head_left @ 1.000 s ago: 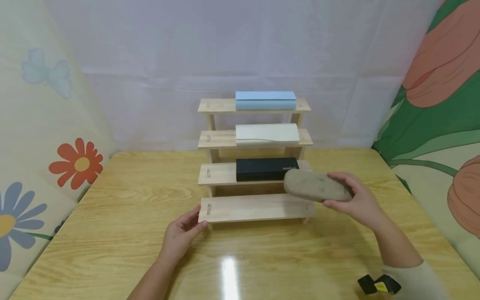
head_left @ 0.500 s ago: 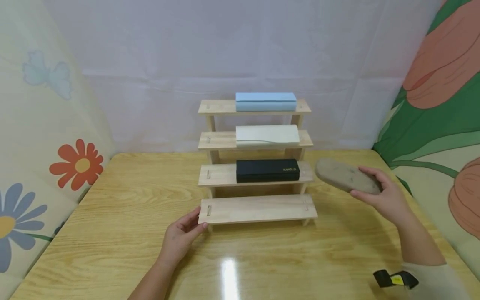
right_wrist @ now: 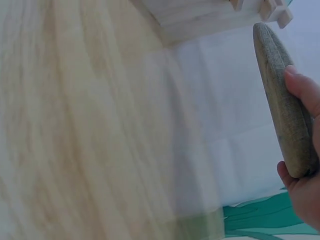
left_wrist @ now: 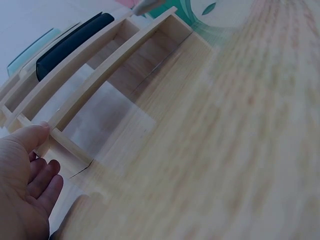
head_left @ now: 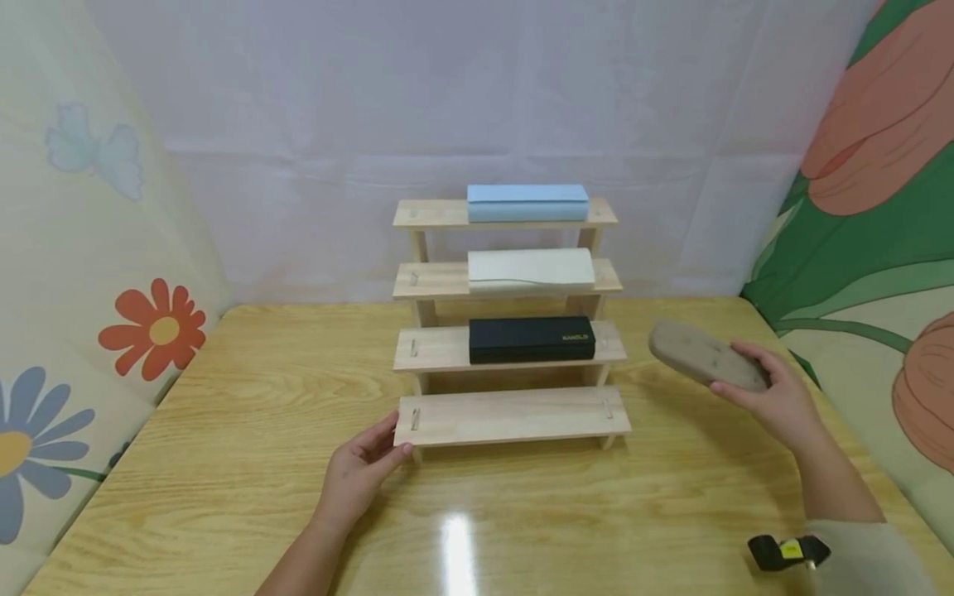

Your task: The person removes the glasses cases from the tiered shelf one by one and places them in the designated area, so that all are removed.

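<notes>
Taupe eyeglass case (head_left: 704, 356): raised above the tabletop (head_left: 246, 430), right of the stepped wooden rack (head_left: 435, 348) and apart from it. Expected handling: light; shell probably firm; matte, cloth-like covering unlikely to slip. Take hold across the narrow width near one end; avoid hard squeezing. Right grip (head_left: 778, 401): parted only to the case's width, thumb and fingers pinching its near end. Left grip (head_left: 358, 468): thumb and a finger pinching the left end of the lowest shelf (head_left: 514, 416); other fingers loosely bent.
</notes>
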Available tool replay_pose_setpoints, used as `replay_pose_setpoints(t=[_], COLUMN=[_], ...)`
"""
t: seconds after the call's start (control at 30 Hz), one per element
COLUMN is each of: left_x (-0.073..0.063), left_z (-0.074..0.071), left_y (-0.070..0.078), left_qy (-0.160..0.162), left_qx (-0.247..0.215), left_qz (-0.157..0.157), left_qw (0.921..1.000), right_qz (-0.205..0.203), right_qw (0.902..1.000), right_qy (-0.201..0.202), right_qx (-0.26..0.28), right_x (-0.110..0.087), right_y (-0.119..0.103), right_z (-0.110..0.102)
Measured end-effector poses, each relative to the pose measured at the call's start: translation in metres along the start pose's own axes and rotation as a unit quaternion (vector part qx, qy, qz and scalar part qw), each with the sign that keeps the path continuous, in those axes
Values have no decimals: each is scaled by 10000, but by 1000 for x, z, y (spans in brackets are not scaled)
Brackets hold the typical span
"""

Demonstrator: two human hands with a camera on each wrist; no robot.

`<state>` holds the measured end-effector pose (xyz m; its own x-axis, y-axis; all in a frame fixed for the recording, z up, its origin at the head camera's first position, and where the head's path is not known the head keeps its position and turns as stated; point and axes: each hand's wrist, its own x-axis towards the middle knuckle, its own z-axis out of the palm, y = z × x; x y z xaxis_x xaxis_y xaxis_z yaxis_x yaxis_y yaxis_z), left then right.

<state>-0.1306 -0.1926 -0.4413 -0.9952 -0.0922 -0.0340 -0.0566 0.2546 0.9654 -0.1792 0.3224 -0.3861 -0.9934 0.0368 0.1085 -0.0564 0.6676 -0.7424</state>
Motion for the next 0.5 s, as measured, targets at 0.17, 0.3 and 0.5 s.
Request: replay_pose_setpoints(t=[0.17, 0.3, 0.5], left_x=[0, 0, 1], left_z=[1, 1, 1], left_y=[0, -1, -2], left_qy=[28, 31, 28], left_qx=[2, -31, -39], left_qz=[-15, -30, -47], left_qw=[10000, 10000, 10000], right_qz=[204, 237, 446], right_qw=[9998, 9997, 9987], right_qy=[-60, -43, -230], right_qx=[23, -53, -124], right_x=[2, 3, 5], right_y=[13, 21, 29], right_z=[3, 5, 8])
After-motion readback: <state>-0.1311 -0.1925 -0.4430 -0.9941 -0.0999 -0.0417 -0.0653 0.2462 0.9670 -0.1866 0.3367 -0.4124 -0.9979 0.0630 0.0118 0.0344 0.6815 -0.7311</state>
